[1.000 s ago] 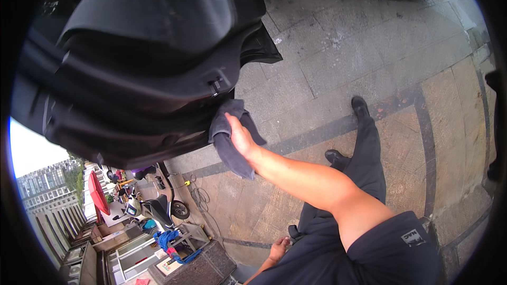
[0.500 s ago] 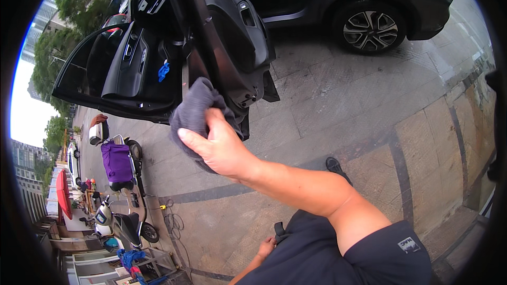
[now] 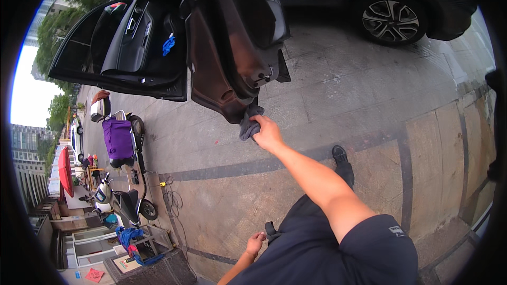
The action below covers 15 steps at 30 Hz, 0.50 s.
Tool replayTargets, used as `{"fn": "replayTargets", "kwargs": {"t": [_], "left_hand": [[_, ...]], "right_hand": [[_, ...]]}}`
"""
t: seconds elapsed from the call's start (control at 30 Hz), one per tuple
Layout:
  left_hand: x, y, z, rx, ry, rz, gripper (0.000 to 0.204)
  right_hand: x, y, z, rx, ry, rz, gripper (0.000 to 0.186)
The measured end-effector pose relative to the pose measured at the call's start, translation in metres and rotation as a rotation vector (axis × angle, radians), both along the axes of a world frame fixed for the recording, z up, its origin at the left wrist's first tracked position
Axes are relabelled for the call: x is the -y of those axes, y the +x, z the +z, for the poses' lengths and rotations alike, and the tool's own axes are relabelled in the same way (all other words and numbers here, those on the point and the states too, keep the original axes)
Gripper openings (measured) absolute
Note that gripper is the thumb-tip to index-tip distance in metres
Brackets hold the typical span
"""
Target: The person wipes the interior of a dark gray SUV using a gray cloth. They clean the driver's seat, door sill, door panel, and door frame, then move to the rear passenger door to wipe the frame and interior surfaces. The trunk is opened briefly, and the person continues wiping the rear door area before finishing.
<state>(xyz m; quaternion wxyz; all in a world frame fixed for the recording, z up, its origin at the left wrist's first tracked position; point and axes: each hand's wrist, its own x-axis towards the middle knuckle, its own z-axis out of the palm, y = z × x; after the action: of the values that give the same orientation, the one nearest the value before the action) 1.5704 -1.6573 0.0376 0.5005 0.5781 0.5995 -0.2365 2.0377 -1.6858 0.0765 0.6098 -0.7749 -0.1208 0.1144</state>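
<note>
My right hand (image 3: 268, 133) grips a grey cloth (image 3: 250, 124) and presses it to the lower corner of an open dark car door (image 3: 211, 82). The door's edge shows brownish, glossy metal. Part of the cloth is bunched under my fingers, out of sight. Close to my dark clothing and a black strap (image 3: 271, 229), my left hand (image 3: 256, 244) hangs low with its fingers curled in and nothing visible in them.
Another open car door (image 3: 127, 47) stands to the left, with a blue cloth (image 3: 168, 45) in its pocket. The car's rear wheel (image 3: 391, 20) is at upper right. Scooters (image 3: 127, 200), one purple-covered (image 3: 118, 138), and a cable (image 3: 173, 200) lie left on the paving.
My right hand has carried the grey cloth away from me and to the right, down to the door's lower corner. The car doors now appear slightly farther right in view.
</note>
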Motion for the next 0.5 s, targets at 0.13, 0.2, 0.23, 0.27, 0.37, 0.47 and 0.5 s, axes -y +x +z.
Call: {"fn": "replayTargets", "kwargs": {"t": [0.13,0.2,0.23,0.27,0.37,0.47,0.5], "left_hand": [[-0.004,-0.003,0.008,-0.063,-0.036,-0.041,0.033],[-0.004,0.002,0.012,-0.135,-0.038,-0.006,0.034],[-0.003,0.005,0.014,-0.114,-0.027,-0.04,0.035],[-0.003,0.009,0.014,-0.12,-0.017,-0.071,0.035],[-0.006,0.024,0.012,-0.077,0.007,-0.099,0.035],[-0.01,0.037,0.007,0.0,0.006,-0.097,0.036],[-0.011,0.04,0.007,0.037,0.009,-0.109,0.036]], "right_hand": [[0.033,0.021,0.051,-0.16,0.392,-0.194,0.057],[0.032,0.032,0.074,0.182,0.6,-0.156,0.055],[0.03,0.037,0.079,0.319,0.533,-0.125,0.053],[0.024,0.043,0.081,0.38,0.454,-0.145,0.05],[0.02,0.05,0.065,0.354,0.273,-0.15,0.035],[0.032,0.048,0.058,0.062,0.32,-0.129,0.031],[0.039,0.045,0.065,0.192,0.302,-0.163,0.038]]}}
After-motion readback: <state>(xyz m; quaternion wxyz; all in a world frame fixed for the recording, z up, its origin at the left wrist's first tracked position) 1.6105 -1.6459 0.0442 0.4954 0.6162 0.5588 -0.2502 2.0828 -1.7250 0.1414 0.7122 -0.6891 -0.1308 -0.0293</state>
